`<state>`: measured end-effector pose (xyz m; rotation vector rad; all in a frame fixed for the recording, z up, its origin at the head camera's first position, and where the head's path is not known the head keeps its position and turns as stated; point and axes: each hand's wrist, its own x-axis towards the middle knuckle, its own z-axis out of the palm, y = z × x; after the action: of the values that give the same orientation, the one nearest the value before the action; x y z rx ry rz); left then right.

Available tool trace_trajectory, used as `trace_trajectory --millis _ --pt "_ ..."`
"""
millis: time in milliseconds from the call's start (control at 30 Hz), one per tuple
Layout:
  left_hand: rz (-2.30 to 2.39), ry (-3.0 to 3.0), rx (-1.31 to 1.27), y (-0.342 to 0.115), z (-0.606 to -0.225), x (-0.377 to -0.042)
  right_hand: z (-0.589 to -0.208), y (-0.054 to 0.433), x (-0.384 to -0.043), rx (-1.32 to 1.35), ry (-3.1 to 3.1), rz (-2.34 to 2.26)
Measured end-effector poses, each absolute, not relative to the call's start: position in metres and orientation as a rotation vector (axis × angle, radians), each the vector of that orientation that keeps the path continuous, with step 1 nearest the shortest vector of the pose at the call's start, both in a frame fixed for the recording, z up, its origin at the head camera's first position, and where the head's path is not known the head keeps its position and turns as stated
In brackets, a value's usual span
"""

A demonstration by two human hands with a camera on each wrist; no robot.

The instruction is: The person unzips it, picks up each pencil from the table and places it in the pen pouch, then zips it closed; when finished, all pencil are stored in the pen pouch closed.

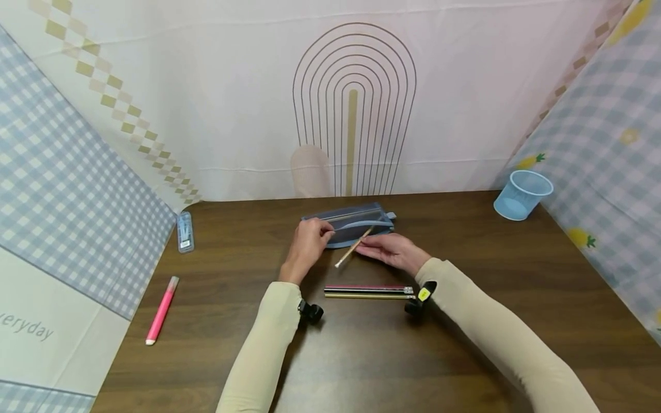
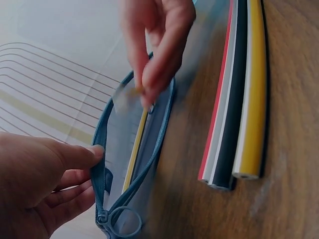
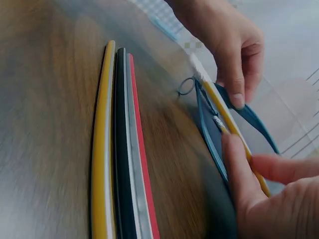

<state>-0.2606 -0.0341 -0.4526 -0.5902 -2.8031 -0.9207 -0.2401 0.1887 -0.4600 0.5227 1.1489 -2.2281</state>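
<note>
A blue zippered pencil case (image 1: 347, 236) lies unzipped at the table's back middle. My left hand (image 1: 308, 238) pinches the rim of its opening between thumb and fingers, holding the mouth apart. My right hand (image 1: 395, 250) grips a yellow pencil (image 1: 347, 256) at the opening, one end toward the case and its eraser end outside, toward me. Inside the case, another yellow pencil (image 2: 135, 154) shows in the left wrist view. Several striped pencils (image 1: 366, 292), with red, black and yellow sides, lie in a row on the wood in front of the case.
At the left lie a pink marker (image 1: 162, 312) and a small clear blue box (image 1: 185, 232). A light blue cup (image 1: 523, 196) stands at the back right. Patterned cloth (image 1: 237, 115) hangs behind the table (image 1: 361, 361) and along both sides.
</note>
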Motion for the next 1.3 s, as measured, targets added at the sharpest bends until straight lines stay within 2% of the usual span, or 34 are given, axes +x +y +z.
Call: trace_trajectory --millis 367,600,800,1033,1167,1300 --pt "-0.921 -2.793 -0.59 -0.03 -0.452 -0.26 -0.463 0.15 -0.265 0.712 1.185 -2.48" --pt "-0.932 -2.777 -0.604 -0.026 -0.45 -0.26 -0.469 0.141 -0.275 0.8 1.181 -2.58" --pt "-0.93 -2.757 -0.61 -0.028 -0.45 -0.261 -0.464 0.145 -0.267 0.753 1.166 -2.546" --pt "-0.935 -2.77 -0.601 -0.032 -0.454 -0.259 -0.456 0.138 -0.234 0.635 1.237 -2.352" --pt "-0.95 -2.766 -0.597 -0.033 -0.454 -0.26 -0.449 0.138 -0.215 0.434 1.638 -2.092" --pt "-0.961 -2.774 -0.592 -0.032 -0.453 -0.26 -0.443 0.15 -0.203 -0.261 2.328 -1.444"
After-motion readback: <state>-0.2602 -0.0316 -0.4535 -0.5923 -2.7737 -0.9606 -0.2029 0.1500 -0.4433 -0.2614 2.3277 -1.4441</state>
